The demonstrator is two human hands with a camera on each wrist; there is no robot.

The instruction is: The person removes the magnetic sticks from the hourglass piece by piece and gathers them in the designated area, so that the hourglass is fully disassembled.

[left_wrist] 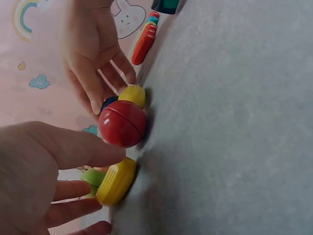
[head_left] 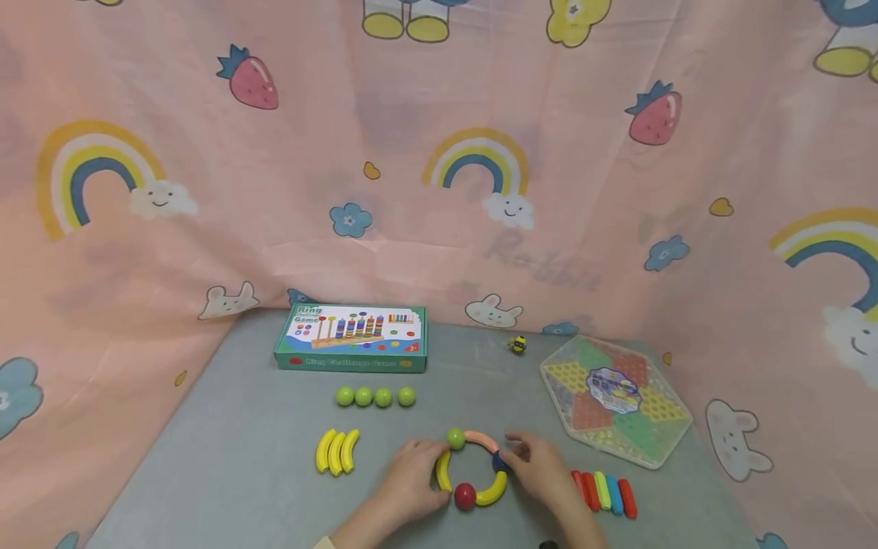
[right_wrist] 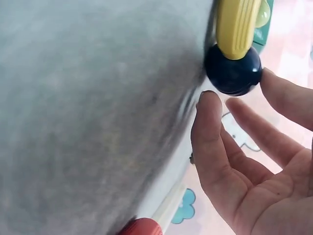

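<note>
On the grey table lies a ring of curved ridged sticks and balls: a green ball [head_left: 456,438], a pink curved stick [head_left: 482,440], a dark blue ball [right_wrist: 234,71], two yellow curved sticks and a red ball [left_wrist: 123,124]. My left hand [head_left: 414,479] pinches the left yellow curved stick [left_wrist: 116,182] between thumb and fingers, the thumb tip close to the red ball. On the other side, my right hand [head_left: 538,467] has its fingers spread beside the dark blue ball, one fingertip touching it. The right yellow curved stick [head_left: 491,490] joins the blue and red balls.
Yellow curved sticks [head_left: 336,452] and a row of green balls [head_left: 383,397] lie left. Behind them is a ring game box [head_left: 352,364]. Rightward are a hexagonal board game case [head_left: 641,454], coloured straight sticks [head_left: 613,496] and a small bee figure [head_left: 518,345].
</note>
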